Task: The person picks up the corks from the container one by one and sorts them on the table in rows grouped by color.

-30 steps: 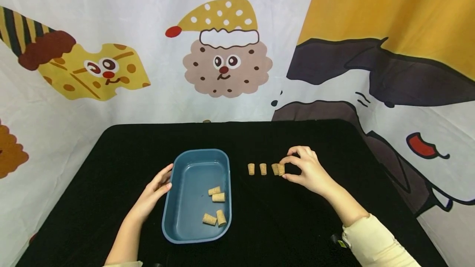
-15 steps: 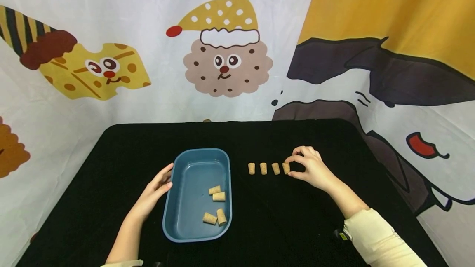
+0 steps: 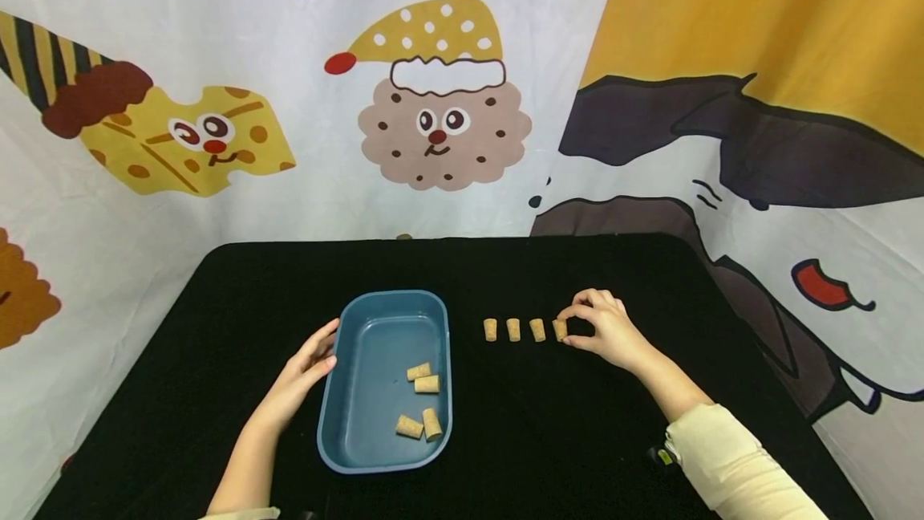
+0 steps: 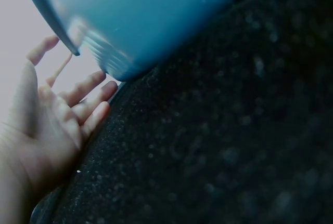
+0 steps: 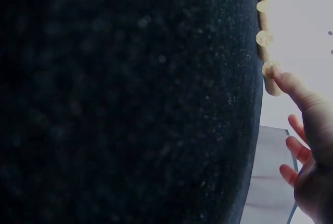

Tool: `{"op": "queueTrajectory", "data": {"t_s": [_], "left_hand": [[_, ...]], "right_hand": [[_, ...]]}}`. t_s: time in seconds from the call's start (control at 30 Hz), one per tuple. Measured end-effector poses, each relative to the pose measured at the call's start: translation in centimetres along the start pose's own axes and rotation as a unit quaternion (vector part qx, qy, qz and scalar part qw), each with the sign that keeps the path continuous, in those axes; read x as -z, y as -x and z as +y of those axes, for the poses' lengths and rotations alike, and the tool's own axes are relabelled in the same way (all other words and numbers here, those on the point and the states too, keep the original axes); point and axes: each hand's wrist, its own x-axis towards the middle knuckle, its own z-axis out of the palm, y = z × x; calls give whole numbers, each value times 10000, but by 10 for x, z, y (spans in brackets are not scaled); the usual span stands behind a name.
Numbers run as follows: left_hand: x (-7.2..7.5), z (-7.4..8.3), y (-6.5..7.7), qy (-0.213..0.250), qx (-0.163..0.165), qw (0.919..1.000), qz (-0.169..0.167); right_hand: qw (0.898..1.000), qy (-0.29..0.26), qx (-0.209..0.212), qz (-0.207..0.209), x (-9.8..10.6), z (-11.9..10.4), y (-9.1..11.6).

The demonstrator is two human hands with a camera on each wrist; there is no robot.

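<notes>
In the head view, several tapered corks stand in a row on the black tabletop, right of a blue tray [image 3: 384, 464]. My right hand [image 3: 608, 334] pinches the rightmost cork [image 3: 559, 331] between thumb and index finger. The right wrist view has the thumb against that same cork [image 5: 268, 69], at the near end of the line. My left hand [image 3: 294, 374] touches the tray's left side; its fingers are extended along the outer wall, with the palm turned to it. Inside the tray, several more corks [image 3: 427, 384] lie on their sides near its right wall.
The black-covered table [image 3: 520, 440] extends around the tray and the row. Behind it hangs a white cloth [image 3: 318, 199] printed with cartoon food figures. A small dark object with a yellow-green patch [image 3: 664, 457] is by the right sleeve.
The pinched cork has moved right, from against its neighbour to a spot with a gap, joining the end of the row. The left hand and tray have stayed in place.
</notes>
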Motion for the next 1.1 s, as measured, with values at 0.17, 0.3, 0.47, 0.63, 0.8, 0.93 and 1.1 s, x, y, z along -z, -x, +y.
{"op": "queueTrajectory", "data": {"t_s": [0.17, 0.3, 0.47, 0.63, 0.8, 0.93, 1.1], "left_hand": [[0, -1, 0, -8, -35, 10000, -20], [0, 0, 1, -54, -50, 10000, -15], [0, 0, 1, -72, -25, 10000, -3], [-1, 0, 1, -23, -15, 10000, 11], [-2, -1, 2, -14, 6, 10000, 22], [-2, -1, 1, -33, 6, 10000, 17], [-2, -1, 1, -90, -22, 9999, 51]], "right_hand": [[9999, 9, -92, -63, -2, 3, 1], [9997, -38, -194, -148, -3, 4, 2], [9997, -20, -208, -130, -5, 6, 2], [9994, 69, -271, -200, -3, 5, 2], [9993, 179, -298, -142, 0, 1, 3], [9997, 115, -147, 140, 6, -9, 1], [9985, -4, 218, 503, 13, -32, -8]]}}
